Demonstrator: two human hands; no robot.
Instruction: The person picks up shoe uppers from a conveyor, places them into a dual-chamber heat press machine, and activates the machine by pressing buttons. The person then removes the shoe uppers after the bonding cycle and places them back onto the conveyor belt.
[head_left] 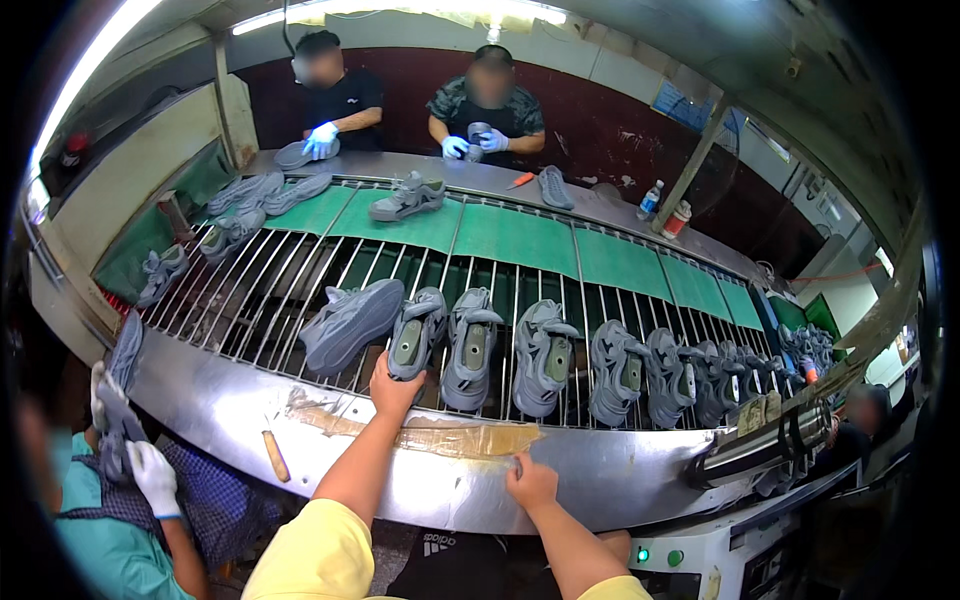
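Note:
My left hand [393, 388] grips the heel of a grey sneaker [424, 312] that rests on the metal bars of the conveyor rack [262, 310]. Just left of it another grey sneaker [352, 325] lies tipped, its sole partly showing. To the right, grey sneakers such as this one [470, 350] stand in a row, heels toward me. My right hand [532, 483] is closed above the steel ledge [620, 475], by the end of a brown tape strip [470, 439]. Whether anything is pinched in its fingers is too small to tell.
A wooden-handled tool [275, 456] lies on the ledge. Green mats [515, 239] cover the rack's far side, with a sneaker [408, 197] on them. Two gloved people [345, 110] handle shoe parts across the rack. Another person [150, 478] holds a shoe at left. A steel cylinder [760, 447] stands at right.

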